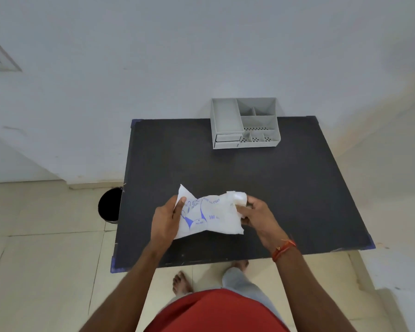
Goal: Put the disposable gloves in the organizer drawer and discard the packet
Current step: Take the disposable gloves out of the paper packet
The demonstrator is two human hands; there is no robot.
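One white glove packet [207, 215] with blue print lies crosswise over the near part of the black table [285, 188], long axis left to right. The left hand [167, 218] pinches its left end; the right hand [255, 213] grips a bunched wad of clear gloves [237, 197] at its right end. One grey organizer [244, 123] stands at the far edge, its open compartments bare, both drawers closed. One black bin [110, 204] sits on the floor left of the table.

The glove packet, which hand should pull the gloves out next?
Right. The right hand already pinches the bunched gloves at the packet's open end, while the left hand grips the other end, steadying it.
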